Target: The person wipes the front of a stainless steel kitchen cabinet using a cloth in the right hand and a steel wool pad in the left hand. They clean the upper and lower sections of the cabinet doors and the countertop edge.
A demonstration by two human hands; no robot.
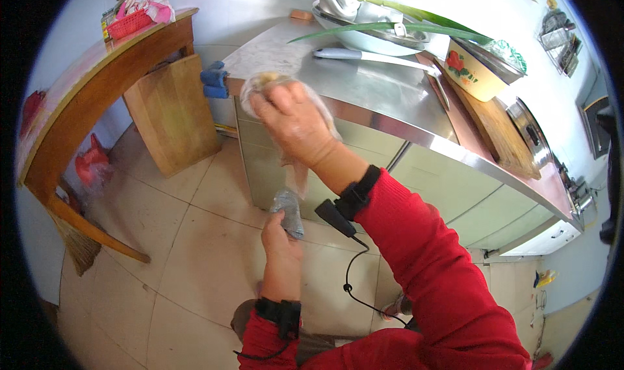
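My right hand (297, 121) is closed on a whitish cloth (253, 89) at the near left corner of the counter (278, 43). Part of the cloth hangs below the hand, in front of the pale green cabinet doors (360, 141). Lower down, my left hand (280, 248) grips a grey, crinkled object (288, 214) that looks like a scouring pad or a folded cloth; which one I cannot tell. Its top end lies close under the hanging cloth. Black straps sit on both wrists, and a black cable runs from the right one.
On the counter are a long-handled spatula (370, 56), a basin (375, 43) with long green leaves across it, a flowered enamel pot (473, 72) and a wooden cutting board (502, 136). A wooden table (112, 65) curves along the left, with a wooden board (173, 116) leaning beside it.
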